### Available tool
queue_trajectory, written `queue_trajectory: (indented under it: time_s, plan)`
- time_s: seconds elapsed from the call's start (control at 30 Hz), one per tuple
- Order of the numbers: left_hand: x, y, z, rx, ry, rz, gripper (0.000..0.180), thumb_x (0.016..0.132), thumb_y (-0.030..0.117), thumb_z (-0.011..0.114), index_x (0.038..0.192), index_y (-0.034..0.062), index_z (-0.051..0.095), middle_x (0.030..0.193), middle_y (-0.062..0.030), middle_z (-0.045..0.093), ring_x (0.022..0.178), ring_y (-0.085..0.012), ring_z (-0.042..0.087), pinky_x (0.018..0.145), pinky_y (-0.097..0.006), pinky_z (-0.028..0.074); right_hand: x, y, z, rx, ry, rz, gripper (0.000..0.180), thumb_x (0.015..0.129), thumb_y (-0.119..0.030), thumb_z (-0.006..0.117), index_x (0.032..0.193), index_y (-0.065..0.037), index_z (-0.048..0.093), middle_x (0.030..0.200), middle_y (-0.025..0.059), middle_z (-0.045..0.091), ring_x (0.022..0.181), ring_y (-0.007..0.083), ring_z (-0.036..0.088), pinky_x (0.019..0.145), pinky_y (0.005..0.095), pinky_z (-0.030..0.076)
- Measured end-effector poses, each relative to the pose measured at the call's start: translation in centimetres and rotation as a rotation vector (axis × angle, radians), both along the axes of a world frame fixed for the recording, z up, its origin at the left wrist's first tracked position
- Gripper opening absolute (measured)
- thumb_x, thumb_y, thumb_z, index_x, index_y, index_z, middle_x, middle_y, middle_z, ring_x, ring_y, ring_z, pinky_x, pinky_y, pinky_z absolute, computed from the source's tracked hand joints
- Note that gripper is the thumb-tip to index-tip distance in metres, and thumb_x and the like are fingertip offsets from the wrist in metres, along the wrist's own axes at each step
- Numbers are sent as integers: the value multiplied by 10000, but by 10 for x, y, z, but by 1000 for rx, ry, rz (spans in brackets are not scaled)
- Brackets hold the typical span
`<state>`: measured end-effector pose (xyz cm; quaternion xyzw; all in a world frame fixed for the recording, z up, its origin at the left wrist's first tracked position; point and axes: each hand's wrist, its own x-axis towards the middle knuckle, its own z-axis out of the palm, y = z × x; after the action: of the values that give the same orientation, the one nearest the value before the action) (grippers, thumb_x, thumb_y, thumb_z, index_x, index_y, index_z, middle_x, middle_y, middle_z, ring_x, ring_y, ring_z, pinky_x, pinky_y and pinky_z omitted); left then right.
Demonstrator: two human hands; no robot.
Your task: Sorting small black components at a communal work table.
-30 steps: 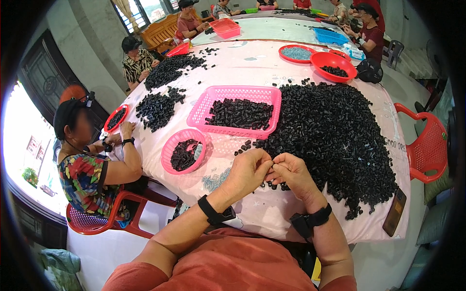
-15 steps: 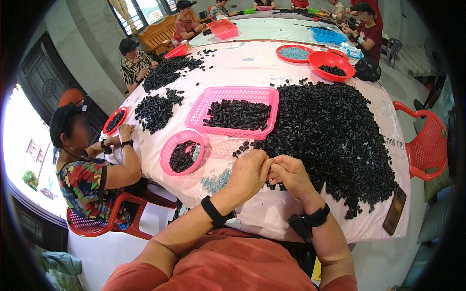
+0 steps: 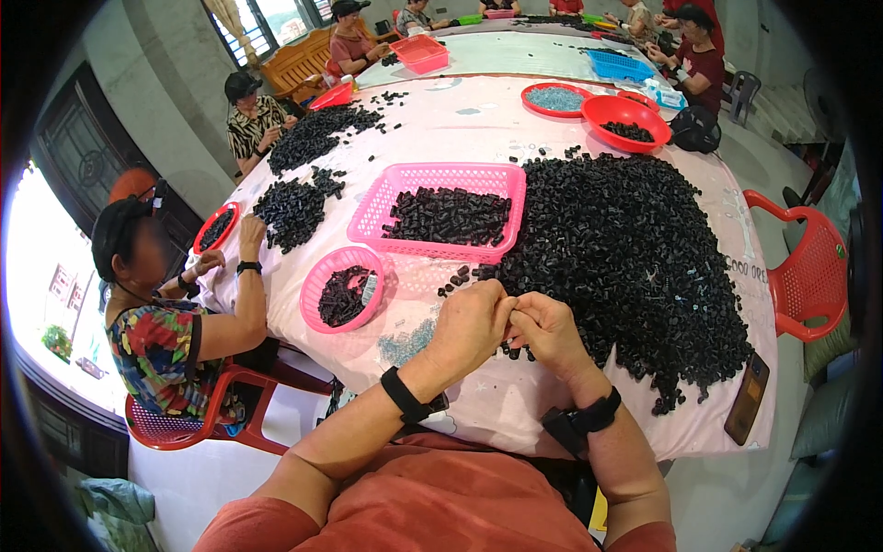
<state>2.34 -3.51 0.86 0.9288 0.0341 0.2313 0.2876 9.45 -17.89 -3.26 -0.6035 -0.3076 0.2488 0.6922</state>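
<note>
My left hand point(image 3: 472, 322) and my right hand point(image 3: 547, 331) meet over the near edge of the table, fingertips pinched together. Whatever they pinch is hidden by the fingers. Right beyond them spreads a big heap of small black plastic pieces point(image 3: 635, 267). A pink rectangular basket point(image 3: 368, 207) partly filled with black pieces point(image 3: 448, 217) stands ahead of my hands. To the left of my left hand sits a round pink basket point(image 3: 315, 276) holding thin black parts point(image 3: 342, 296). Small clear bluish pieces point(image 3: 405, 344) lie loose beside my left wrist.
A phone point(image 3: 747, 400) rests at the table's right edge, near a red chair point(image 3: 809, 267). Red bowls point(image 3: 627, 115), a black cap point(image 3: 696, 131) and a blue basket point(image 3: 618, 66) stand farther back. At left a co-worker point(image 3: 175, 322) sits by smaller black heaps point(image 3: 292, 213).
My hands stay pinched together in nearly the same place. The co-worker at left has reached a hand forward toward the small black heap.
</note>
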Motion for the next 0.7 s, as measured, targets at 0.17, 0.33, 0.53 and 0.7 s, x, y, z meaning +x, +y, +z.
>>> queue_trajectory:
  time_s: [0.17, 0.33, 0.53, 0.7]
  plan:
    - [2, 2, 2, -107, 78, 44, 201, 911, 172, 634, 842, -15, 654, 673, -177, 633, 602, -298, 643, 559, -389, 482, -4, 0, 6, -2, -17, -32, 132, 966, -57, 542, 1021, 44, 606, 884, 113, 722, 751, 156, 715, 625, 243, 575]
    - [2, -1, 1, -51, 85, 43, 202, 912, 171, 631, 838, -15, 653, 666, -182, 629, 592, -318, 637, 554, -401, 480, -3, -1, 6, -28, -113, -76, 118, 947, -51, 569, 991, 51, 607, 842, 121, 724, 740, 155, 718, 609, 249, 570]
    - [-4, -6, 4, 87, 20, -21, 173, 906, 139, 618, 851, -22, 647, 768, -209, 646, 683, -339, 649, 618, -418, 493, -1, -1, 1, -47, -132, -103, 111, 934, -39, 567, 976, 57, 604, 838, 128, 725, 736, 156, 717, 605, 253, 569]
    - [-7, 4, 8, -58, 61, -141, 107, 881, 93, 607, 874, 2, 662, 802, -189, 659, 703, -342, 652, 639, -421, 500, 1, 0, -3, -23, -68, -102, 118, 943, -45, 563, 1002, 54, 586, 865, 137, 722, 751, 164, 718, 616, 251, 569]
